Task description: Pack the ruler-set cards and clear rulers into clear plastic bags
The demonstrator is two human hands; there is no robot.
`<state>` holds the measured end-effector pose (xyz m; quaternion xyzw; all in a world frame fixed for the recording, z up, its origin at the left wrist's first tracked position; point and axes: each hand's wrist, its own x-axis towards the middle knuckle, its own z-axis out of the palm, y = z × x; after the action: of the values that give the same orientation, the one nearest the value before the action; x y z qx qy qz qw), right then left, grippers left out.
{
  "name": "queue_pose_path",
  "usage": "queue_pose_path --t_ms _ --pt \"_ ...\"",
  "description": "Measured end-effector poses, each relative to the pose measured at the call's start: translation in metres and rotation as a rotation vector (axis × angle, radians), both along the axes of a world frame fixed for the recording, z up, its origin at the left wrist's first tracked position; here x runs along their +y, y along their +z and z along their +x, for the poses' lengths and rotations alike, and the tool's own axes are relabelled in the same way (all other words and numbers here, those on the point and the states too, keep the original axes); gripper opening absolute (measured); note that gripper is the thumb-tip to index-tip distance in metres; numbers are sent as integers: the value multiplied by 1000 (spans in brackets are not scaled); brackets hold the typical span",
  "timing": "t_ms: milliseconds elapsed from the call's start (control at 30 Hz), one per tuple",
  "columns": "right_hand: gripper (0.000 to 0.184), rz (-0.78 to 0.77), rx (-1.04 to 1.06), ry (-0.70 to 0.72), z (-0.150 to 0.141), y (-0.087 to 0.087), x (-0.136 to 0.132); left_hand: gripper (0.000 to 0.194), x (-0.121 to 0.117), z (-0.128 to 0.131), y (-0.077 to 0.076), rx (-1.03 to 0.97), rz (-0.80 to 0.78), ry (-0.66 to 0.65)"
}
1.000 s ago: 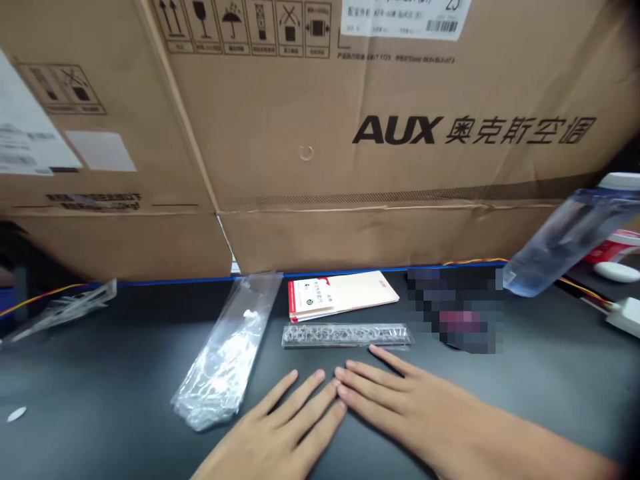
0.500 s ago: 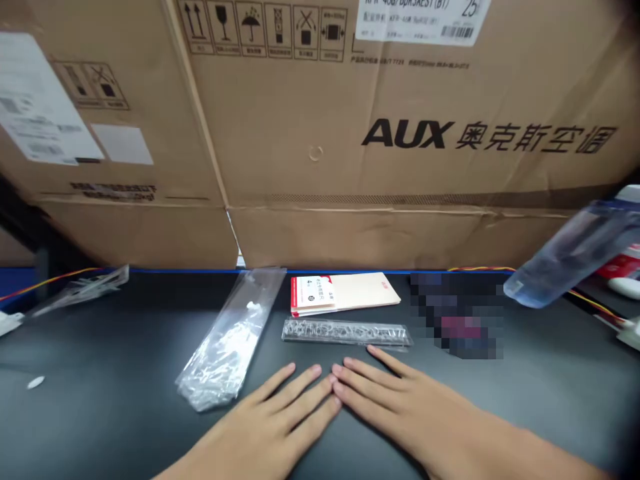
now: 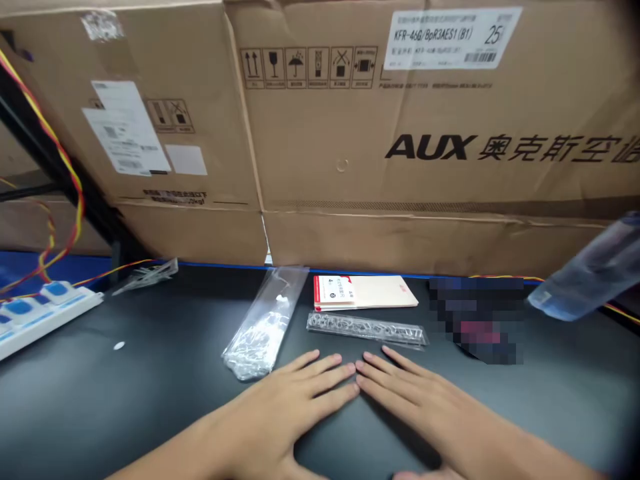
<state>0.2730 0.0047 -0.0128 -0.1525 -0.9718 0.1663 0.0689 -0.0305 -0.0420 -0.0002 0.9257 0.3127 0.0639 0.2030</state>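
Observation:
My left hand point(image 3: 280, 400) and my right hand point(image 3: 430, 403) lie flat and empty on the black desk point(image 3: 150, 393), their fingertips almost meeting. Just beyond the right fingertips is a long clear plastic strip of small moulded parts point(image 3: 367, 329), not touched by either hand. A clear plastic bag holding something small and shiny point(image 3: 263, 327) lies near my left fingertips. Behind the strip rests a cream booklet with a red-edged white label point(image 3: 363, 292). A pixelated dark object point(image 3: 475, 320) sits to the right.
Large AUX cardboard cartons point(image 3: 350, 147) stand along the desk's far edge. A white power strip with blue switches point(image 3: 45, 313) lies at the left. A blurred clear water bottle point(image 3: 585, 270) leans in at the right. Red-and-yellow wires point(image 3: 65, 167) run along both sides.
The view has swung left and levelled, bringing the power strip in at the left. Both hands remain flat on the desk, and nothing has been picked up.

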Motion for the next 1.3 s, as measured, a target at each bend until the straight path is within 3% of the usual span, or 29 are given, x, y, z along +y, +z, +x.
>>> queue_pose_path --t_ms 100,267,367,433,500,567,733,933,1100,1300 --pt "70 116 58 -35 -3 -6 -6 91 -8 1 -4 -49 119 9" --pt "36 268 254 -83 -11 -8 -10 25 -15 -4 -6 -272 417 118" --pt "24 302 310 -110 -24 -11 -9 12 -1 -15 -1 -386 560 376" --pt "15 333 343 -145 -38 -14 -9 11 13 -25 1 -379 559 611" --pt "16 375 358 -143 -54 -17 -11 21 25 -33 0 -285 494 844" --pt "20 398 357 -112 -66 -19 -13 34 32 -38 -3 -196 427 940" --pt "17 318 375 -83 -65 -17 -16 40 27 -37 -11 -130 366 960" --pt "14 182 398 -77 -54 -15 -16 44 18 -38 -5 -142 372 1016" --pt "14 110 389 -92 -55 -13 -17 36 16 -41 -1 -267 332 1004" --pt "15 65 394 -98 -54 -15 -16 31 14 -38 0 -477 397 959"
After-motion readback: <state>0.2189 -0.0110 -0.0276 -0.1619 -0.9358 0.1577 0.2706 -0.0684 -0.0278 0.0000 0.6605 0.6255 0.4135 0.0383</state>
